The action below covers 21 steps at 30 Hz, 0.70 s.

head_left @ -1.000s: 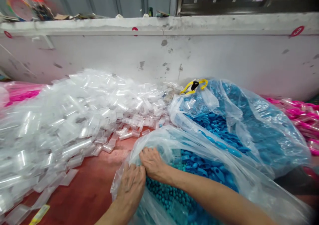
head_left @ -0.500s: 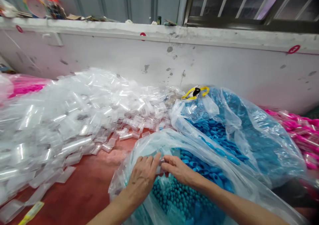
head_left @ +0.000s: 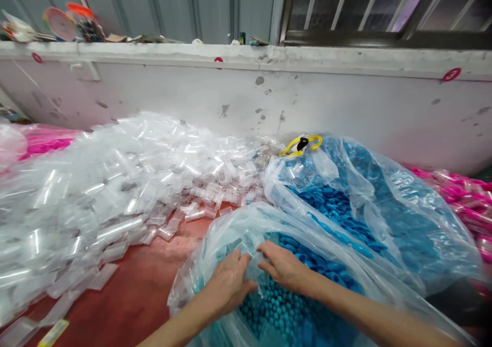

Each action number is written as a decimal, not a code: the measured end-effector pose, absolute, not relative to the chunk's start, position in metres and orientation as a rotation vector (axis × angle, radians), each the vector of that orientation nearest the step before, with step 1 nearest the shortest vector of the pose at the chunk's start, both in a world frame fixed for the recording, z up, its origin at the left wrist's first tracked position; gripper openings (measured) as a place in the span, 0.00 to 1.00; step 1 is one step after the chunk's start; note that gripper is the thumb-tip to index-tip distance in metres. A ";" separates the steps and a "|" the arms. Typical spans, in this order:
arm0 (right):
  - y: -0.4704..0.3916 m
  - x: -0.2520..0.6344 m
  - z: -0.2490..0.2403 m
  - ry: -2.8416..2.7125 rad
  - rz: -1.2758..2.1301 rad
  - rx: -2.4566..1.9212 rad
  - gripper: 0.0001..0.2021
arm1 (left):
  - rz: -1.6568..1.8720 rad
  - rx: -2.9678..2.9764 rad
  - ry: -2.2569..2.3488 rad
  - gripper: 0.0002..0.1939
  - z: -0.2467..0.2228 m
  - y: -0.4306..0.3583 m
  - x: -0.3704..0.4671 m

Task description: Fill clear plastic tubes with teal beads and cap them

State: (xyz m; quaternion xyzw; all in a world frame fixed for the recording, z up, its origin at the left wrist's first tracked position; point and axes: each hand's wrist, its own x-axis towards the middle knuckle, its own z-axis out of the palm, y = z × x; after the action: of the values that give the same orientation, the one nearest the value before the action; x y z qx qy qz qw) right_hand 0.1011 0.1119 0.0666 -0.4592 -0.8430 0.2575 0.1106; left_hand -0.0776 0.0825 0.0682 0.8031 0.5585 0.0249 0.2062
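Observation:
My left hand (head_left: 229, 281) is over the mouth of an open clear plastic bag (head_left: 188, 280), thumb and fingers apart. Facing it, my right hand (head_left: 283, 266) also has its thumb and fingers apart. Clear plastic pieces (head_left: 251, 265) show between the hands; I see neither hand gripping one. Below them lie many small teal beads (head_left: 274, 306). Glossy blue plastic parts (head_left: 330, 267) fill the bag's right side, partly behind my right forearm.
A large heap of clear plastic tubes (head_left: 126, 183) spreads over the red surface (head_left: 142, 280) at left. Behind the open bag is another bag of blue parts (head_left: 407, 219) with a yellow strap (head_left: 302, 144). Pink parts (head_left: 457, 198) lie far right. A white wall (head_left: 184, 98) stands behind.
My hands were close together at a small clear piece; they have moved apart, and their fingers have spread. The view has tilted slightly.

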 end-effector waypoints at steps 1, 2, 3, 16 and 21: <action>0.120 0.096 0.064 -2.548 0.612 -1.339 0.12 | 0.079 2.260 1.579 0.22 0.066 0.087 -0.074; 0.128 0.092 0.061 -2.602 0.492 -1.344 0.14 | 0.084 2.270 1.635 0.23 0.065 0.092 -0.071; 0.137 0.089 0.059 -2.635 0.388 -1.368 0.16 | 0.087 2.269 1.718 0.24 0.062 0.095 -0.070; 0.155 0.097 0.027 -2.661 0.015 -1.509 0.26 | 0.196 2.279 1.988 0.30 0.012 0.087 -0.062; 0.163 0.119 0.023 -2.556 -0.006 -1.690 0.20 | 0.118 2.169 2.072 0.25 0.020 0.085 -0.078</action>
State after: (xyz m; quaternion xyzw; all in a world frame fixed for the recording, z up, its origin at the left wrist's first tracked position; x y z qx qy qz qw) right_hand 0.1189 0.1627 0.0233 -0.5511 -0.8335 -0.0020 0.0385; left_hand -0.0779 0.0851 0.0197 0.7207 0.6886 0.0391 0.0696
